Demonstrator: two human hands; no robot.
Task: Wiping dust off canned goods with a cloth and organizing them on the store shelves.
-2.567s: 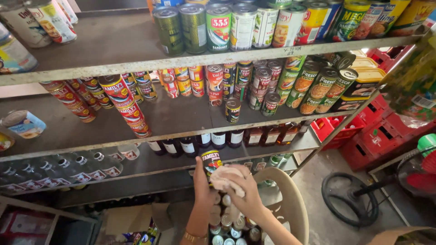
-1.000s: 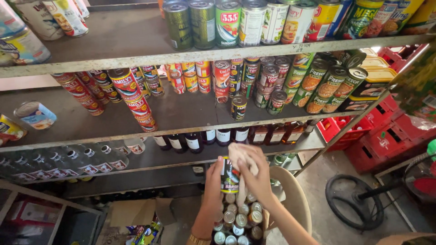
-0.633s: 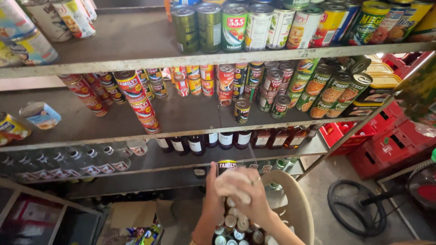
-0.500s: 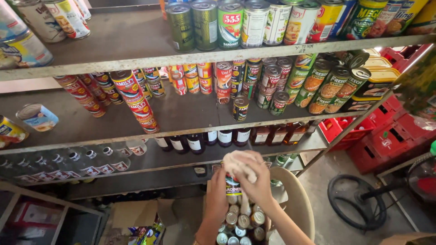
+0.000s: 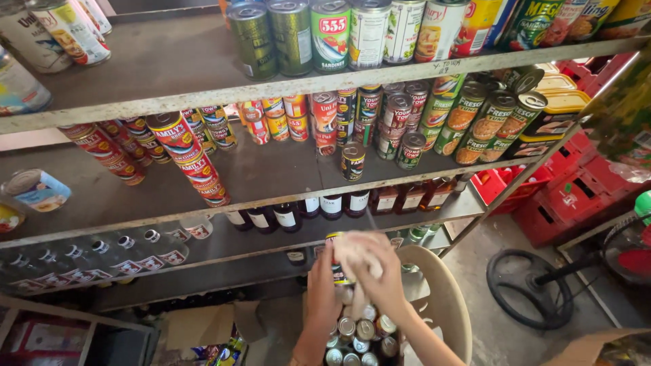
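Head view: left hand [image 5: 324,288] grips a tin can [image 5: 337,261] over a chair [image 5: 441,305] packed with cans [image 5: 359,335], right hand [image 5: 380,271] closed on a pale cloth [image 5: 356,249] rubbing its top; a hard rub may, by judgement, twist it loose onto those below.

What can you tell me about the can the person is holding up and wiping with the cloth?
The can is a small metal cylinder, held roughly upright above a cream plastic chair loaded with more cans. Its label shows dark, red and yellow bands. The left hand grips its side; the right hand presses a pale cloth over its top, hiding most of it.
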